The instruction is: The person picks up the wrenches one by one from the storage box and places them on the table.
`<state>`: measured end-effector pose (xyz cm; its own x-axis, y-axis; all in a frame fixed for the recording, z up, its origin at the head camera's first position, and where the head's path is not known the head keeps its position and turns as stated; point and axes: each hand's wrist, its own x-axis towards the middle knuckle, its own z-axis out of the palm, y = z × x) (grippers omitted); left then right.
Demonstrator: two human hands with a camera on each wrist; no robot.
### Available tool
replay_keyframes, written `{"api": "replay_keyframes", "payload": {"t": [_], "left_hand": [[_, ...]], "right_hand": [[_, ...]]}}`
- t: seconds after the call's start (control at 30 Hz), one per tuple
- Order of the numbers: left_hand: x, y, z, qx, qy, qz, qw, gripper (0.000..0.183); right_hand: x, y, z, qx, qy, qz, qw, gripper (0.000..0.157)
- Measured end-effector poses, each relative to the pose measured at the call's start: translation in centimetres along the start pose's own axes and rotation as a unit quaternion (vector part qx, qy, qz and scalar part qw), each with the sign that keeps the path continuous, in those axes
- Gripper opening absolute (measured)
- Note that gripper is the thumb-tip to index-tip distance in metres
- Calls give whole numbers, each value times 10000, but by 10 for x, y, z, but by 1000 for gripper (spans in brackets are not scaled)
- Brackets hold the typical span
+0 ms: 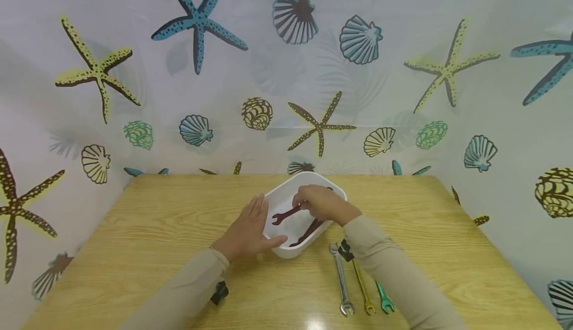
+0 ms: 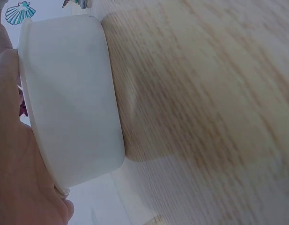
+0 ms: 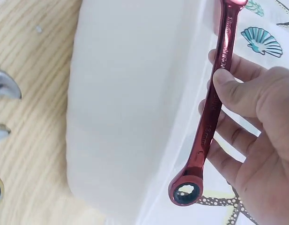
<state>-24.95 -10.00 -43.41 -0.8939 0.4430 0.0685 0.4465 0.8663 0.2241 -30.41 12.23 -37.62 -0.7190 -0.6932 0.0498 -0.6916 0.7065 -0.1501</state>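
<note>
Over the open top of the tub, the right hand pinches a glossy red metal combination wrench between thumb and fingers, about midway along its shaft. The wrench is tilted, its open end pointing left over the interior in the head view; in the right wrist view the ring end lies toward the bottom of the frame.

Beneath it stands a white, round-cornered plastic tub, set aslant. The left hand rests against the tub's left side, its fingers straight and together and its thumb spread toward the near rim. Inside, along the near right wall, lies a second dark red metal wrench, partly hidden by the right hand.

Nearer the person, beside the right forearm, a silver metal wrench, a gold metal wrench and a green metal wrench lie in a row, the last partly covered by a beige sleeve. All rest on a light wood-grain table. Behind hangs a white curtain printed with starfish and shells.
</note>
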Motion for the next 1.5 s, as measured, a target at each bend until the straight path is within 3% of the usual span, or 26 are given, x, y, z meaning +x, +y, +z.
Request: {"api": "replay_keyframes", "payload": {"t": [0.27,0.47,0.87,1.2,1.5], "left_hand": [[1,1,0,-62,-39,-219,9997,108],[1,2,2,-94,12,-182,9998,107],[1,2,1,-124,22,-189,9997,106],[1,1,2,-162,51,-109,9998,107],[2,1,3,-86,7,-190,9998,108]], "right_hand": [[-27,8,-21,195,485,-142,9985,14],[-54,22,-26,498,818,-48,9954,14],[-120,46,-21,1120,989,677,9865,14],[-171,46,1,1750,1188,2004,9566,12],[-195,49,21,2425,844,2641,9297,22]]}}
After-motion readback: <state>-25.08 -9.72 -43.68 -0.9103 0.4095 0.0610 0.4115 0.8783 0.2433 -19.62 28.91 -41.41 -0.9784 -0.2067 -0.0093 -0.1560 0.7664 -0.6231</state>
